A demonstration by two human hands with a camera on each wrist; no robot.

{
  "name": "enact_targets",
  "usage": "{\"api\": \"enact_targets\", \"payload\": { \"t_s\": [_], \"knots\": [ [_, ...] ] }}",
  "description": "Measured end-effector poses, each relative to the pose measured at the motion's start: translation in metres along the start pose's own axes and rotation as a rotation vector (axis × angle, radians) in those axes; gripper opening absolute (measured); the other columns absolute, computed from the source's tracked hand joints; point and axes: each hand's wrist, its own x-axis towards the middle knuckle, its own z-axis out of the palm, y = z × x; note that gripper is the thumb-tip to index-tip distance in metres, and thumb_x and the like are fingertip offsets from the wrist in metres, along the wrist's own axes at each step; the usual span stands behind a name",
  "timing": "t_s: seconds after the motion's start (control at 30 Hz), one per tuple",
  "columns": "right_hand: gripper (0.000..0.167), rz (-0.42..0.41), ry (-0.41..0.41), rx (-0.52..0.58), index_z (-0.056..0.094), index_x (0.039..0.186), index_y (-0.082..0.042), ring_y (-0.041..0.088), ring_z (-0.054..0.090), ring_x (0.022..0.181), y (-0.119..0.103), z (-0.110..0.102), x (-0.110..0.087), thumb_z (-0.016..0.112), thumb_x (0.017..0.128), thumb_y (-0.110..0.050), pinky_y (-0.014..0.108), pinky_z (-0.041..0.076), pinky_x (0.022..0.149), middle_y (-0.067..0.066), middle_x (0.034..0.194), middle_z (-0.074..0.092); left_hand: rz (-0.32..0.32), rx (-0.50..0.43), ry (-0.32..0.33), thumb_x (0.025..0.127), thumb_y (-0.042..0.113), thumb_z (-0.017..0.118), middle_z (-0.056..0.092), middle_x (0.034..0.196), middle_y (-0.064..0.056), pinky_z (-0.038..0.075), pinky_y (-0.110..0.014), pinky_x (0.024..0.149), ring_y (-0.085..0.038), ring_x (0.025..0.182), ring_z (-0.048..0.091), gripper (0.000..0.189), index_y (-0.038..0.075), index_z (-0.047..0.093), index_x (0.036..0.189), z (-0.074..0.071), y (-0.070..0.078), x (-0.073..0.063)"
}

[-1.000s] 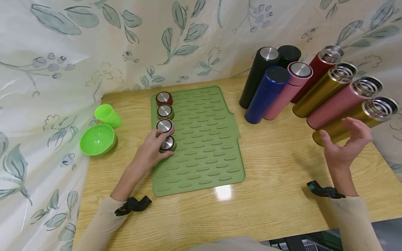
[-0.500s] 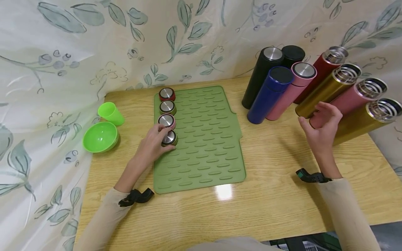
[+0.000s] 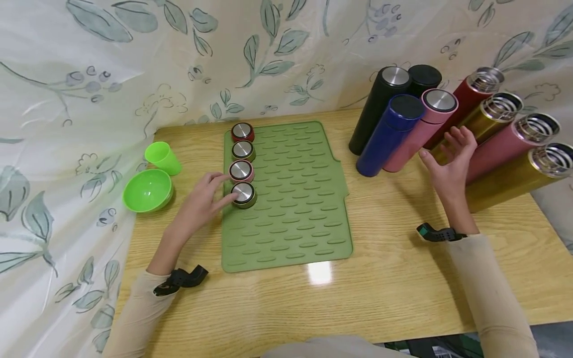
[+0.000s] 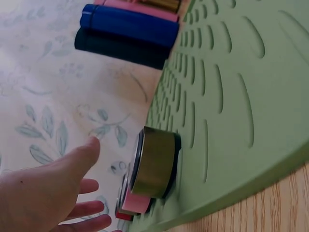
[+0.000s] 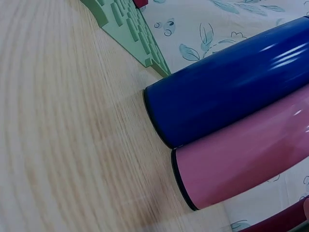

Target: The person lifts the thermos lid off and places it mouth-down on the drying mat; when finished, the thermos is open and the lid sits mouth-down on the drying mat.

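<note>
My left hand (image 3: 201, 201) is beside a column of lids with steel tops. Its fingers are loosely extended and, in the left wrist view, stand apart from the nearest gold lid (image 4: 157, 164). Behind that lid come a pink lid (image 3: 241, 171), another gold lid (image 3: 243, 150) and a red lid (image 3: 242, 132), all along the left side of a green ridged mat (image 3: 291, 214). My right hand (image 3: 452, 174), fingers spread, is in front of an uncapped gold flask (image 3: 497, 112), partly hidden by it. The lidded pink flask (image 3: 421, 132) stands just left of this hand.
A blue flask (image 3: 390, 136) and two black flasks, one a tall black flask (image 3: 378, 112), stand right of the mat. Uncapped red (image 3: 474, 92), pink (image 3: 506, 144) and gold (image 3: 515, 179) flasks fill the right side. A green cup (image 3: 162, 158) and green bowl (image 3: 147, 191) sit left.
My left hand has drawn back leftward from the lids, which it was touching. The right hand has moved left and away from me, from the nearest gold flask toward the gold flask farther back.
</note>
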Motion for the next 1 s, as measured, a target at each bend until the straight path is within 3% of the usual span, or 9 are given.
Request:
{"api": "enact_targets", "payload": {
  "t_s": [0.27, 0.47, 0.73, 1.0],
  "knots": [
    [0.082, 0.002, -0.038, 0.013, 0.028, 0.147, -0.011, 0.021, 0.042, 0.135, -0.007, 0.010, 0.005, 0.075, 0.080, -0.015, 0.036, 0.036, 0.113, 0.002, 0.146, 0.042, 0.018, 0.000, 0.055, 0.092, 0.040, 0.064, 0.048, 0.139, -0.016, 0.046, -0.053, 0.101, -0.033, 0.123, 0.050, 0.055, 0.009, 0.052, 0.137, -0.004, -0.003, 0.001],
    [0.079, -0.027, -0.068, 0.079, 0.029, 0.145, -0.009, 0.020, 0.045, 0.131, -0.009, 0.015, 0.003, 0.074, 0.081, -0.009, 0.037, 0.036, 0.113, 0.004, 0.143, 0.044, -0.002, -0.007, 0.043, 0.096, 0.047, 0.054, 0.047, 0.141, -0.015, 0.046, -0.053, 0.101, -0.034, 0.125, 0.050, 0.056, 0.010, 0.051, 0.137, -0.008, -0.003, 0.000],
    [0.078, -0.134, -0.143, 0.235, 0.033, 0.143, -0.006, 0.018, 0.054, 0.114, 0.005, 0.025, 0.009, 0.076, 0.077, -0.005, 0.022, 0.045, 0.097, 0.008, 0.131, 0.054, 0.004, 0.024, 0.024, 0.098, 0.052, 0.048, 0.045, 0.145, -0.014, 0.037, -0.055, 0.110, -0.035, 0.136, 0.042, 0.058, 0.011, 0.050, 0.139, -0.012, -0.003, 0.003],
    [0.073, -0.064, -0.159, 0.242, 0.038, 0.140, -0.008, 0.012, 0.056, 0.108, 0.008, 0.028, 0.008, 0.073, 0.077, 0.002, 0.018, 0.045, 0.093, 0.002, 0.124, 0.056, -0.003, 0.025, 0.020, 0.100, 0.050, 0.043, 0.044, 0.146, -0.018, 0.032, -0.056, 0.114, -0.037, 0.138, 0.039, 0.059, 0.006, 0.049, 0.139, -0.015, -0.001, 0.007]
  ]
}}
